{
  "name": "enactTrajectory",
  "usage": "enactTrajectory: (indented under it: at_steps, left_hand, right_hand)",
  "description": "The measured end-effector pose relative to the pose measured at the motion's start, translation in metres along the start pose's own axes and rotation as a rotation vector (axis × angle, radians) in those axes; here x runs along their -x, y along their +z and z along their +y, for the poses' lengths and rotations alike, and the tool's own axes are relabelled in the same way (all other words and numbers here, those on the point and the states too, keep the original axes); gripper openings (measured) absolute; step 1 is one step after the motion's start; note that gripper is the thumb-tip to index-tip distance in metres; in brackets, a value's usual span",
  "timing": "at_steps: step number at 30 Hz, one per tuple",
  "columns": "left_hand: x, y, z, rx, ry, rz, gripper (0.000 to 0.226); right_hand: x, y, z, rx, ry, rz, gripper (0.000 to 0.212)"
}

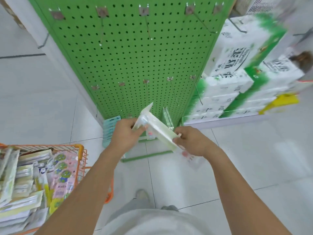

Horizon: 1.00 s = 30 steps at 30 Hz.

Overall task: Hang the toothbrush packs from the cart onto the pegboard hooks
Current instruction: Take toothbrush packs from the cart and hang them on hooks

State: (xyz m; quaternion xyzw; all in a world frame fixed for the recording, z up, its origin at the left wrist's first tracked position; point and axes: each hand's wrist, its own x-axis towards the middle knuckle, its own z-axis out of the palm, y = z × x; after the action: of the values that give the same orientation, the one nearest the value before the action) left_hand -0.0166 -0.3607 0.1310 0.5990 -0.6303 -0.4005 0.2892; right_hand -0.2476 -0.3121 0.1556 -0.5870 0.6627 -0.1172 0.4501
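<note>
I hold a toothbrush pack [158, 128] between both hands, low in front of the green pegboard [128, 61]. My left hand [126, 131] has its fingers curled round the pack's upper end, and my right hand [191, 141] pinches the lower end between thumb and fingertips, so the pack slants down from left to right across the gap between my hands. A second, clear-wrapped pack [192, 157] seems to hang below my right hand (it is too blurred for me to say how it is held). The card top of the held pack points up toward the lower row of hooks [174, 94], which stick out from the board just above my grip and carry nothing; the upper row of hooks [147, 24] is well above that and also bare. Just beyond my left hand, at the foot of the board, pale blue packs [111, 128] already hang in a stack. Beyond my right hand another clear pack [167, 117] hangs against the board. Down and to the left of my left arm stands the orange cart [79, 155], piled with more packs [25, 182]. To the right of my grip, past the board's edge, are stacked white and green tissue bundles [237, 68]. The floor [254, 158] beneath is pale tile.
</note>
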Motion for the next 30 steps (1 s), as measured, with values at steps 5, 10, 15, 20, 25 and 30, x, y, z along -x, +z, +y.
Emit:
enactTrajectory:
  at_steps: [5,10,15,20,25,30]
  left_hand:
    - [-0.035,0.013,0.013,-0.137,0.212,-0.122,0.009]
    - [-0.062,0.022,0.014,-0.181,0.081,-0.479,0.019]
    - [-0.067,0.039,0.01,-0.204,-0.086,-0.487,0.024]
    - [-0.058,0.072,0.012,-0.102,-0.263,-0.34,0.027]
    - [-0.048,0.118,0.028,0.115,-0.372,-0.064,0.015]
    - [-0.046,0.165,0.045,0.159,-0.412,-0.079,0.019]
  right_hand:
    - [-0.014,-0.037,-0.007,0.422,-0.043,-0.038,0.013]
    - [-0.026,-0.068,-0.01,0.429,-0.087,-0.043,0.014]
    - [-0.057,-0.09,-0.005,0.533,-0.169,0.012,0.021]
    - [-0.088,-0.117,0.024,0.688,-0.305,0.114,0.032]
    - [-0.097,-0.14,0.103,-0.12,-0.28,0.472,0.061]
    - [-0.106,-0.139,0.141,-0.725,-0.077,0.11,0.014]
